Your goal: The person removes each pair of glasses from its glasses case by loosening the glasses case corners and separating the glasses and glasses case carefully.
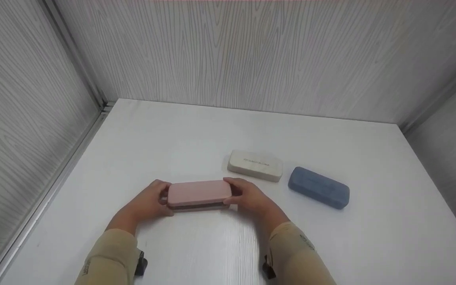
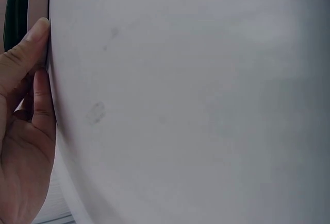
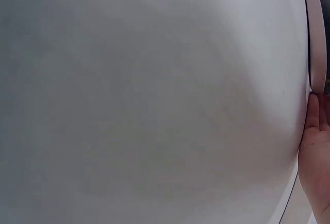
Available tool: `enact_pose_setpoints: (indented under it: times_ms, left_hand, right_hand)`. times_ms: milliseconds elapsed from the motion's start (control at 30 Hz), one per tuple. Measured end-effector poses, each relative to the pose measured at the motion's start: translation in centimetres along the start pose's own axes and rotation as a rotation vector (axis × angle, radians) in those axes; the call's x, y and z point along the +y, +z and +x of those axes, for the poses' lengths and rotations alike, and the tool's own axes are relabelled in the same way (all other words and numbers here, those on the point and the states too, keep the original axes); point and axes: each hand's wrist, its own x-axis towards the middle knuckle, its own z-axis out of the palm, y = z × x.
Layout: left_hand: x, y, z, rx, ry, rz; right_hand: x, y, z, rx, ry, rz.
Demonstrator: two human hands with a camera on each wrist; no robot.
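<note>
A pink glasses case [image 1: 199, 190] lies on the white table between both hands, its long side facing me. Its lid stands partly raised, and a dark gap runs along the front. At the left end, my left hand [image 1: 147, 202] grips the case, the thumb low at the front corner. My right hand [image 1: 253, 200] holds the other end, fingers on the lid's corner and thumb near the gap. In the left wrist view, the left thumb [image 2: 37, 31] presses the pink lower shell, with dark green inside. The right wrist view has fingertips at the shell's end.
Behind the pink case and to its right lies a cream glasses case [image 1: 255, 165] with small lettering on top. Further right is a blue glasses case [image 1: 319, 187], set at a slant. Grey wood-grain panels [image 1: 228, 55] wall the table at the back and sides.
</note>
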Motion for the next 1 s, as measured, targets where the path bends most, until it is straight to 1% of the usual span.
enact_pose_setpoints:
  times_ms: [100, 200, 367, 533, 633, 700, 733, 867, 933, 1000]
  left_hand:
    - [0.0, 0.0, 0.0, 0.002, -0.009, 0.006]
    - [0.0, 0.0, 0.1, 0.004, -0.019, 0.002]
    - [-0.2, 0.0, 0.2, 0.001, -0.018, 0.002]
    - [-0.1, 0.0, 0.2, 0.001, -0.014, 0.004]
    - [0.1, 0.0, 0.2, 0.005, -0.014, 0.018]
    - [0.2, 0.1, 0.1, 0.009, -0.013, 0.027]
    - [0.3, 0.1, 0.1, 0.009, -0.012, 0.032]
    - [0.2, 0.0, 0.1, 0.005, -0.011, 0.032]
    - [0.2, -0.1, 0.1, 0.000, -0.013, 0.027]
    - [0.1, -0.2, 0.0, -0.007, -0.008, 0.017]
  right_hand:
    - [-0.2, -0.1, -0.1, -0.010, -0.003, 0.018]
    - [-0.2, -0.1, 0.0, -0.023, -0.037, 0.034]
    - [-0.1, 0.0, 0.1, -0.035, -0.072, 0.020]
    - [-0.3, 0.1, 0.1, -0.039, -0.048, 0.045]
    - [-0.5, 0.1, 0.0, -0.038, -0.025, 0.095]
    - [-1.5, -0.1, -0.5, -0.039, -0.024, 0.140]
    - [-1.5, 0.0, -0.5, -0.037, -0.025, 0.156]
    - [-1.8, 0.1, -0.5, -0.030, -0.008, 0.192]
    - [-1.1, 0.4, 0.0, -0.022, 0.008, 0.190]
    - [-1.2, 0.4, 0.1, -0.021, 0.002, 0.212]
